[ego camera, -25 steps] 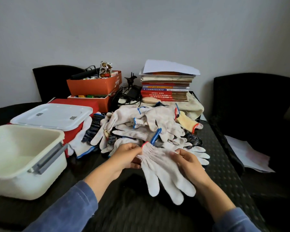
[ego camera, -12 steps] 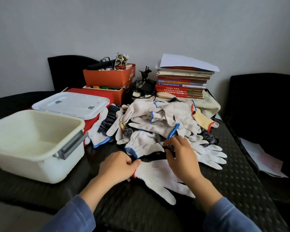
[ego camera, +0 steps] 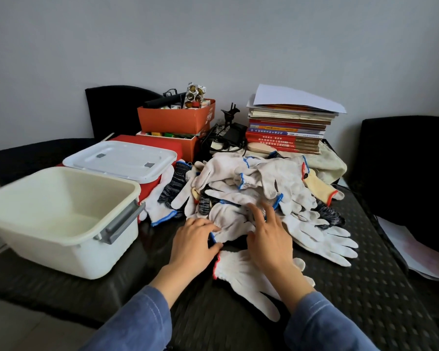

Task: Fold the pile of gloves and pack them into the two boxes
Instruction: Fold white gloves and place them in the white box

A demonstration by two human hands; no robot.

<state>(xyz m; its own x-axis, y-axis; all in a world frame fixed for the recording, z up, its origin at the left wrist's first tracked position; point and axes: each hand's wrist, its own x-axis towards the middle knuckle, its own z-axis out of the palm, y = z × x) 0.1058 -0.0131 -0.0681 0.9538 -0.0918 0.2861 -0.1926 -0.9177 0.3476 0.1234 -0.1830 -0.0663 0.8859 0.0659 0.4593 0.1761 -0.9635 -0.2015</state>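
Dark counter: left hand pinches blue-cuffed glove at pile's near edge; right hand, fingers straight, steadies it, likely for folding.

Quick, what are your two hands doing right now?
Left hand: pinches the blue-cuffed glove by its cuff.
Right hand: open, fingers straight, touching the pile of gloves.

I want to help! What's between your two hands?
A blue-cuffed glove. The left hand pinches its cuff, the right hand touches it with straight fingers. The head view shows it.
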